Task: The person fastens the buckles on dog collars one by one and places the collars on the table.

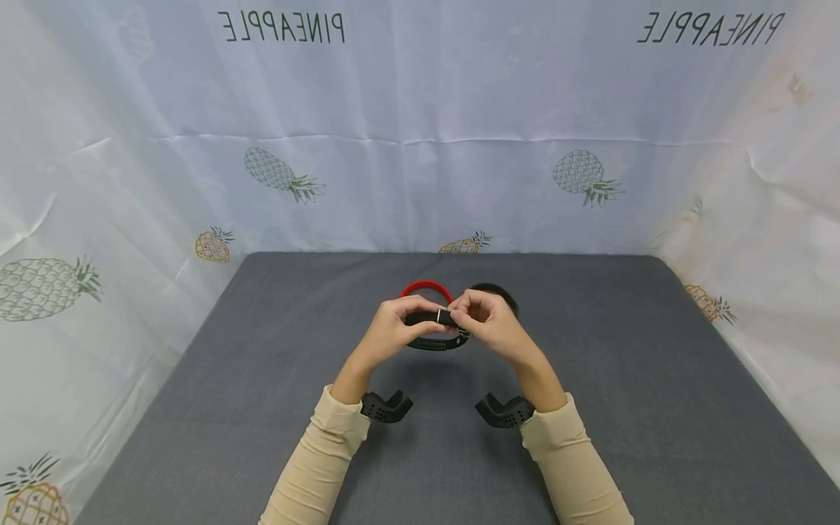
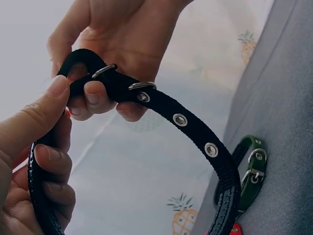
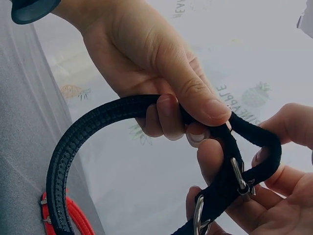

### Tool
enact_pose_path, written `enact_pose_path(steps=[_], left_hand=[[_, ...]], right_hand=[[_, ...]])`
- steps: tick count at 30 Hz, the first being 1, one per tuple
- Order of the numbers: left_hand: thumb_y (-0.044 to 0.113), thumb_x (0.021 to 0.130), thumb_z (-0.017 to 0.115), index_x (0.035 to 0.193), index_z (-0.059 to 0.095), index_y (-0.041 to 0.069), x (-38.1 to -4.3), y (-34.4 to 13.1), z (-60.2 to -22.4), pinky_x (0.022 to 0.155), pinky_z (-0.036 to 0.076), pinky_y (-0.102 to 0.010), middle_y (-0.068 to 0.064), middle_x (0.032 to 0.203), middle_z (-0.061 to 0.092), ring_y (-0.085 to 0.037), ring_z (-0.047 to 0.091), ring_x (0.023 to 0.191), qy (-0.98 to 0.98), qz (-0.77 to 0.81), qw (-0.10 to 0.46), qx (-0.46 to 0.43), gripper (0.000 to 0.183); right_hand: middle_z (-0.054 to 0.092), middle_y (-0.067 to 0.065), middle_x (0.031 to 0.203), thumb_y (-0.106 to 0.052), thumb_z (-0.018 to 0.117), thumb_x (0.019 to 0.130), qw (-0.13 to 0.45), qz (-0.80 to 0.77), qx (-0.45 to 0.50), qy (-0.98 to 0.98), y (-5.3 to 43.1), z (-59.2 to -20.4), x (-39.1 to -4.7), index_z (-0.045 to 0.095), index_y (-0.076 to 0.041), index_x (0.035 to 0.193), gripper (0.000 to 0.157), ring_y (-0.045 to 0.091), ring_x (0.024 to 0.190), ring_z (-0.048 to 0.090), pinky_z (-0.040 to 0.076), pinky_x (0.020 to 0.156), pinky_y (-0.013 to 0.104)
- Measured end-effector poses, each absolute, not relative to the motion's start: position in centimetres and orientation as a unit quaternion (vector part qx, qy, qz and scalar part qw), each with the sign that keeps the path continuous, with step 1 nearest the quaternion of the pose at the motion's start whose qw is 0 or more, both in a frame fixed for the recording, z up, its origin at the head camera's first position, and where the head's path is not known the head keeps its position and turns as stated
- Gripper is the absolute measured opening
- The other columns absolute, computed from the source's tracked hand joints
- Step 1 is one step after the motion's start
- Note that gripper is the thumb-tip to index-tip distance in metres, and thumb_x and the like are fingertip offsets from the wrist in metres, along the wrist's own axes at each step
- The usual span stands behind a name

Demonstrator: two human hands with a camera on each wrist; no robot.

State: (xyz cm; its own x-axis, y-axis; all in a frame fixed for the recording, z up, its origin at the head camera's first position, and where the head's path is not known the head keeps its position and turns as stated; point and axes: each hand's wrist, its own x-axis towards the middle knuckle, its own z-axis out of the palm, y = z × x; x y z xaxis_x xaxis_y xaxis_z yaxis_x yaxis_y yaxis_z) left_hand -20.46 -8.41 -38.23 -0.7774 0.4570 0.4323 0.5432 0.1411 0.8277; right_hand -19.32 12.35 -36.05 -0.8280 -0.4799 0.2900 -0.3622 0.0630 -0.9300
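Observation:
A black dog collar [image 1: 429,343], with metal eyelets, is held up between both hands. The left hand [image 1: 394,328] grips one side of it, thumb pressed on the strap near a narrow metal band. Opposite, the right hand [image 1: 492,324] has its fingers at the metal buckle [image 3: 238,174]; its fingertips pinch the strap, which bends there into a small loop [image 3: 274,152]. In the left wrist view, a row of eyelets [image 2: 180,119] runs down from the metal fittings. Part of the buckle is hidden by fingers.
On the grey table [image 1: 216,408] behind the hands lie a red collar [image 1: 426,284] and a dark green collar [image 2: 254,181] with a metal buckle. A pineapple-print curtain [image 1: 426,189] hangs along the back and both sides. Black mounts [image 1: 387,407] sit on the wrists.

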Motion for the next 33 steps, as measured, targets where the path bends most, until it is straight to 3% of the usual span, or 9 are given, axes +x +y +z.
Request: enact_pose_path(steps=[4,13,16,21,26,33], left_hand=[[0.008,0.082,0.075,0.103,0.072,0.003,-20.49,-8.37,-38.26,0.069,0.055,-0.022,-0.017,0.097,0.071,-0.003,0.063,0.076,-0.758,-0.561,0.039,-0.329,0.023],[0.007,0.082,0.074,0.105,0.072,0.001,-20.36,-8.10,-38.26,0.070,0.055,-0.022,-0.017,0.098,0.071,-0.002,0.063,0.079,-0.758,-0.560,0.049,-0.331,0.023],[0.007,0.083,0.073,0.106,0.071,0.000,-20.33,-8.03,-38.22,0.071,0.054,-0.021,-0.018,0.099,0.070,0.000,0.062,0.080,-0.761,-0.560,0.051,-0.323,0.024],[0.008,0.084,0.073,0.108,0.069,-0.001,-20.31,-8.11,-38.09,0.074,0.055,-0.021,-0.020,0.102,0.070,0.002,0.063,0.082,-0.756,-0.578,0.035,-0.305,0.026],[0.008,0.085,0.072,0.110,0.068,-0.002,-20.39,-8.26,-38.05,0.077,0.056,-0.022,-0.022,0.107,0.070,0.002,0.065,0.084,-0.746,-0.591,0.022,-0.306,0.027],[0.009,0.085,0.072,0.112,0.068,0.000,-20.25,-8.26,-37.98,0.073,0.054,-0.020,-0.021,0.107,0.069,0.001,0.063,0.080,-0.751,-0.586,0.004,-0.304,0.028]], right_hand=[[0.061,0.023,0.102,0.000,0.052,0.095,0.044,-0.617,-0.290,0.730,12.31,-36.07,-19.31,0.048,0.010,0.079,0.019,0.007,0.075,0.061,0.050,0.067,0.027],[0.062,-0.008,0.089,-0.005,0.053,0.097,0.058,-0.627,-0.276,0.726,12.36,-36.13,-19.42,0.051,0.008,0.089,0.015,0.007,0.073,0.062,0.053,0.070,0.027],[0.061,-0.007,0.087,-0.011,0.054,0.098,0.077,-0.633,-0.255,0.727,12.42,-36.04,-19.45,0.051,0.004,0.099,0.015,0.008,0.074,0.062,0.054,0.073,0.026],[0.060,0.000,0.088,-0.025,0.049,0.102,0.113,-0.618,-0.241,0.740,12.74,-35.98,-19.59,0.053,0.002,0.109,0.028,0.016,0.078,0.060,0.052,0.076,0.030],[0.063,-0.002,0.085,-0.031,0.043,0.104,0.132,-0.606,-0.247,0.745,13.06,-35.92,-19.72,0.059,0.007,0.107,0.042,0.012,0.075,0.061,0.054,0.076,0.033],[0.062,-0.007,0.078,-0.028,0.044,0.104,0.136,-0.603,-0.256,0.743,13.05,-36.01,-19.66,0.060,0.008,0.100,0.040,0.011,0.073,0.059,0.054,0.075,0.035]])
